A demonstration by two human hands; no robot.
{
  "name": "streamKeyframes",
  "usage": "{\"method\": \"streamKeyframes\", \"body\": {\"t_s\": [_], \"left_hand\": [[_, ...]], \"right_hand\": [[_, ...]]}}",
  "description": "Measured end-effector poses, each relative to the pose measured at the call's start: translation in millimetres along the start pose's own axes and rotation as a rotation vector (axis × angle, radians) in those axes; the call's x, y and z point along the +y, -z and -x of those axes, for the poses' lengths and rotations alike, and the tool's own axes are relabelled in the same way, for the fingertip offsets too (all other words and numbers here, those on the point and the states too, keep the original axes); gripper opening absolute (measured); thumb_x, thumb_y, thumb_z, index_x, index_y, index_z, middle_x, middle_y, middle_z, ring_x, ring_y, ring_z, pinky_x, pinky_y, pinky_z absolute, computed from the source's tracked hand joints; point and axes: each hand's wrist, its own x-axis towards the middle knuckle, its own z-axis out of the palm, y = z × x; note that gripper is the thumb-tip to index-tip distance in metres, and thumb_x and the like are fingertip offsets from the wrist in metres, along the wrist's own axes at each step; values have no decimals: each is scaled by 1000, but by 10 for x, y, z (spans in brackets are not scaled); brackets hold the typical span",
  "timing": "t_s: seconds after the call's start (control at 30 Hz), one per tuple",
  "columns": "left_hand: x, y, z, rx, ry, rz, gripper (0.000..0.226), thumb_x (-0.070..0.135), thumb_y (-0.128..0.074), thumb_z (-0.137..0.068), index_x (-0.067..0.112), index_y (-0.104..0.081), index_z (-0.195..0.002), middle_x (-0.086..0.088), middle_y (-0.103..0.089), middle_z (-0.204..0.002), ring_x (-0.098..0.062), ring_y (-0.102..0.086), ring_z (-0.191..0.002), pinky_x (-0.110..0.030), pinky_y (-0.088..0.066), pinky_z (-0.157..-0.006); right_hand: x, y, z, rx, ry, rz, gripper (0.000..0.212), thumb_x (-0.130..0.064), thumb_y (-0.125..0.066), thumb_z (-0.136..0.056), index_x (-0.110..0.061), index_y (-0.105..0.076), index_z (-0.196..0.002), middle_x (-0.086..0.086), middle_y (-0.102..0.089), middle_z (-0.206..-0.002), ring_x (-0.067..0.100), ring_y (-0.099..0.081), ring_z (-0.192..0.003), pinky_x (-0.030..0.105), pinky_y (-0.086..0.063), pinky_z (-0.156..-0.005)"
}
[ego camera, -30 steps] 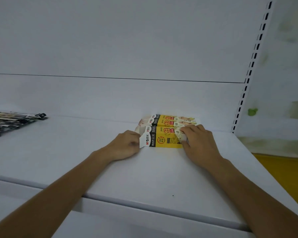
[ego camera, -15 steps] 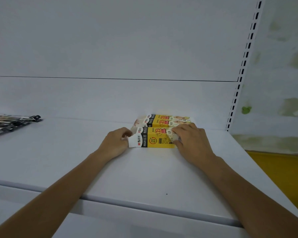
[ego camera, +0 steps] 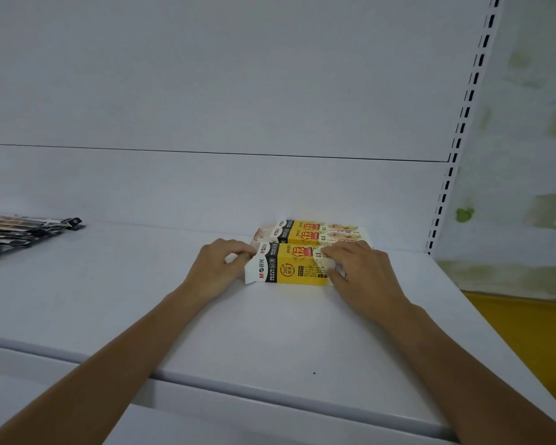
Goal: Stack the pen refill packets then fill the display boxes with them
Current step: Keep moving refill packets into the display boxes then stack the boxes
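Several yellow, white and black display boxes lie side by side on the white shelf [ego camera: 142,303], towards its back right. The nearest display box [ego camera: 291,264] is between my hands. My left hand [ego camera: 219,268] pinches the white flap at its left end with curled fingers. My right hand [ego camera: 363,277] grips its right end, fingers over the top and thumb on the front face. Two more display boxes [ego camera: 315,231] lie behind it against the back panel. A pile of dark pen refill packets [ego camera: 16,232] lies at the shelf's far left.
The shelf's back panel [ego camera: 206,91] rises right behind the boxes. A slotted upright [ego camera: 463,130] bounds the shelf on the right, with a stained wall and a yellow floor [ego camera: 527,332] beyond. The shelf's front edge [ego camera: 270,393] runs under my forearms.
Both hands stay on the nearest box. My left fingers have shifted on the white flap at its left end. The camera has turned slightly.
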Motion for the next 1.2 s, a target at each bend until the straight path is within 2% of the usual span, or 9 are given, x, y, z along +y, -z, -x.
{"method": "streamKeyframes", "body": {"t_s": [0.1,0.23,0.4,0.57,0.7,0.83,1.0,1.13,1.2], "left_hand": [[-9,48,-9,-79,26,96,21,11,-57,-89,25,-71,-97,15,-67,-90,0,-59,-76,-4,-42,-66],[-39,88,16,-271,-13,-23,42,16,-67,-83,39,-59,-117,25,-59,-106,26,-50,-88,2,-38,-75],[-82,83,39,-271,41,15,63,20,-80,-70,25,-52,-126,16,-55,-115,15,-52,-93,-1,-40,-73],[-105,146,8,-359,110,38,82,55,-74,-45,35,-53,-121,8,-64,-100,0,-54,-72,-13,-40,-69],[-81,184,-17,-405,153,244,46,32,-51,-56,37,-63,-101,3,-65,-105,-7,-49,-67,-19,-38,-66],[-96,142,-37,-400,117,166,50,22,-42,-62,43,-61,-104,13,-63,-107,2,-54,-75,-18,-38,-69],[-63,241,-84,-450,125,272,49,16,-39,-58,51,-71,-72,15,-73,-84,-7,-61,-81,-22,-46,-73],[-96,228,-90,-513,49,158,48,35,-60,-61,49,-63,-107,6,-67,-109,-1,-58,-77,-21,-47,-67],[-112,213,-87,-503,36,133,65,50,-68,-51,41,-61,-116,11,-63,-116,2,-59,-93,-22,-48,-79]], "right_hand": [[-27,7,-2,9,-21,-14,35,-23,-46,-94,-27,-53,-128,-9,-52,-133,14,-40,-126,34,-33,-97],[-29,50,-23,-21,-37,-17,33,-20,-48,-94,-28,-55,-125,-12,-51,-133,12,-39,-125,34,-35,-97],[-27,119,-26,-57,-51,-79,32,-20,-48,-93,-32,-57,-122,-16,-52,-132,10,-39,-123,36,-35,-94],[-10,159,-13,-68,-50,-164,30,-18,-53,-92,-31,-62,-116,-18,-56,-126,9,-42,-121,38,-36,-96],[26,199,-19,-77,-52,-238,26,-17,-56,-91,-31,-66,-112,-18,-61,-119,7,-45,-116,40,-37,-97],[49,217,-27,-87,-62,-303,25,-17,-59,-90,-30,-69,-108,-16,-63,-116,6,-48,-114,41,-39,-99],[65,253,-24,-72,-69,-388,25,-12,-62,-88,-25,-71,-106,-12,-65,-114,1,-49,-107,34,-41,-99],[49,197,-24,-74,-60,-305,25,-17,-63,-87,-29,-69,-107,-14,-61,-118,9,-46,-118,44,-36,-101],[10,198,-18,-80,-64,-260,27,-23,-63,-87,-32,-65,-112,-14,-56,-125,10,-41,-124,45,-34,-102]]}}
